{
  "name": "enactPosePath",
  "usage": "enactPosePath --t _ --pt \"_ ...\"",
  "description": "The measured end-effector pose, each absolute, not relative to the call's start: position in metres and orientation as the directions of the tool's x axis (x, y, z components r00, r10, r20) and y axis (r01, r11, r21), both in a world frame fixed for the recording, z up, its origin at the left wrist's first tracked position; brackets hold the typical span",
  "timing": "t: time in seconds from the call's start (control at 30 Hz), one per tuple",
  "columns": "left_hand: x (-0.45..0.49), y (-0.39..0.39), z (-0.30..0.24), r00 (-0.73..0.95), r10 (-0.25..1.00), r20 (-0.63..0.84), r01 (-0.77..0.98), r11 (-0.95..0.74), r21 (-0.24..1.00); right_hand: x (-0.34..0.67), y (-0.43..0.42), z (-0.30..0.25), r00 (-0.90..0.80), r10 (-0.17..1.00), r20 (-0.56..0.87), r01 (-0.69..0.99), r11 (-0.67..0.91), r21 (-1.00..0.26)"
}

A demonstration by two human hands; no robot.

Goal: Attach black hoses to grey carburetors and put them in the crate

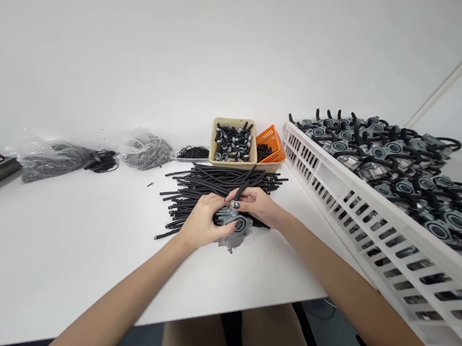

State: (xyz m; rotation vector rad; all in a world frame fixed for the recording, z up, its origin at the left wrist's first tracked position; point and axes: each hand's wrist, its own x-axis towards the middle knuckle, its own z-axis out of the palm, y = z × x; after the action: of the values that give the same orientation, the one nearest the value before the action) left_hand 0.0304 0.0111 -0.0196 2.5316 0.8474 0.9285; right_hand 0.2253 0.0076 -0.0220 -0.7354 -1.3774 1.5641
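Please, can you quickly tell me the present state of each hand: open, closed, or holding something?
Left hand: closed, holding the carburetor.
Right hand: closed, fingers pinching a black hose at the carburetor's top.

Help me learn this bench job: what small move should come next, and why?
Probably press the black hose down onto the metal part with the right hand: that hand pinches the hose near the part's top, while the left hand holds the part.

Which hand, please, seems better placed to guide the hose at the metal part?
Probably the right hand: it grips the hose, while the left hand holds the metal part.
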Motion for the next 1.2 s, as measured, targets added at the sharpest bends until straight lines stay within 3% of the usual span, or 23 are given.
enactPosePath --t 0.3,0.63,0.93,1.2 --pt "0.031 0.010 -0.017 0.624 0.615 0.482 0.415 -0.784 0.462 0.240 0.006 -0.015 -0.525 0.848 0.071 -0.282 -0.095 -0.955" --pt "0.031 0.009 -0.018 0.608 0.633 0.480 0.439 -0.771 0.461 0.230 0.007 -0.020 -0.504 0.853 0.133 -0.214 0.026 -0.977" --pt "0.031 0.010 -0.018 0.617 0.623 0.481 0.404 -0.775 0.486 0.240 0.008 -0.019 -0.541 0.835 0.100 -0.318 -0.093 -0.944" --pt "0.031 0.008 -0.017 0.614 0.626 0.480 0.428 -0.776 0.464 0.233 0.008 -0.020 -0.532 0.838 0.125 -0.250 -0.014 -0.968"
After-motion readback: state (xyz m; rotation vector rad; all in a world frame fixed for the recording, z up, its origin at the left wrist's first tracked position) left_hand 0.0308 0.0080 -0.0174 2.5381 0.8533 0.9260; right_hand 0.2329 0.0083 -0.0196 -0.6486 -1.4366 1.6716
